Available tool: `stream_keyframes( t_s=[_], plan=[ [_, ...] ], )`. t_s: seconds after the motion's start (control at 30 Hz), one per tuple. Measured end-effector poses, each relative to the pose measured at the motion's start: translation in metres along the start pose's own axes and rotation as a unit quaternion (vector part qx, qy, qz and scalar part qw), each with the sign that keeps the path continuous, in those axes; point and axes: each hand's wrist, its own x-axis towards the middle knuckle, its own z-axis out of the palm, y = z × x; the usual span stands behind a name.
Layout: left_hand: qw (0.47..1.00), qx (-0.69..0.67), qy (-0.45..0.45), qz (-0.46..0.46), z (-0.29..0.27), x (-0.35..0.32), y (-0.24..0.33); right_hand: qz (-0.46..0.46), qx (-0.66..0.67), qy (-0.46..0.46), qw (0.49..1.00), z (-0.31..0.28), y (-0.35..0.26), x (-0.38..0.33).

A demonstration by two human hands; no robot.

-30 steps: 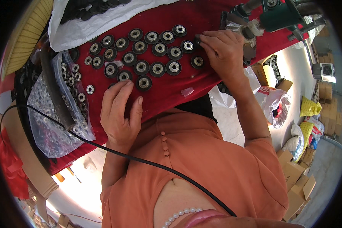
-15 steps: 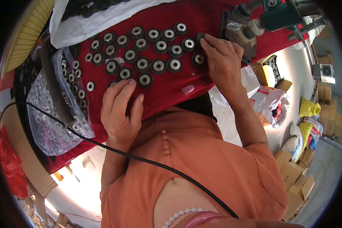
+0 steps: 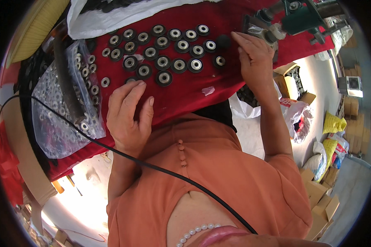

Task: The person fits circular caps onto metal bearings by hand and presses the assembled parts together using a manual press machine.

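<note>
On the red cloth lie several black rollers (image 3: 162,62), each with a shiny metal bearing in its middle. My left hand (image 3: 130,113) rests at the near left of them, thumb apart and fingers loosely stretched; its fingertips partly cover one roller (image 3: 130,79). At the right end of the group a plain black disc (image 3: 224,41) lies with no bearing showing. Just right of that disc is my right hand (image 3: 256,57), fingers stretched and nothing seen in them. Its fingertips are apart from the disc, beside the base of a green hand press (image 3: 297,18).
A clear plastic bag (image 3: 53,119) of loose bearings lies at the left, with a dark bar (image 3: 66,82) across it. At the back is a white sack (image 3: 107,22) of black parts. A black cable (image 3: 160,171) crosses before my body. Cardboard boxes (image 3: 317,193) stand at the right.
My right hand has come off the black disc and moved right, leaving it on the cloth. My left hand stays by the near-left rollers. The whole view has shifted slightly.
</note>
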Motion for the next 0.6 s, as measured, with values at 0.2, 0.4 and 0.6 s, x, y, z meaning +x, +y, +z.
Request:
stream_keyframes(
  t_s=[0.2, 0.4, 0.6],
  plan=[
    [0.999, 0.039, -0.001, -0.025, -0.004, 0.004, -0.005, -0.03, 0.1, -0.035, 0.994, 0.004, -0.036, 0.019],
    [0.999, 0.033, -0.025, -0.018, 0.002, 0.006, -0.008, -0.069, 0.069, -0.04, 0.994, 0.016, -0.037, 0.028],
    [0.999, 0.029, -0.023, -0.022, 0.0, 0.001, -0.016, -0.005, 0.01, 0.001, 1.0, 0.004, 0.009, 0.017]
  ],
)
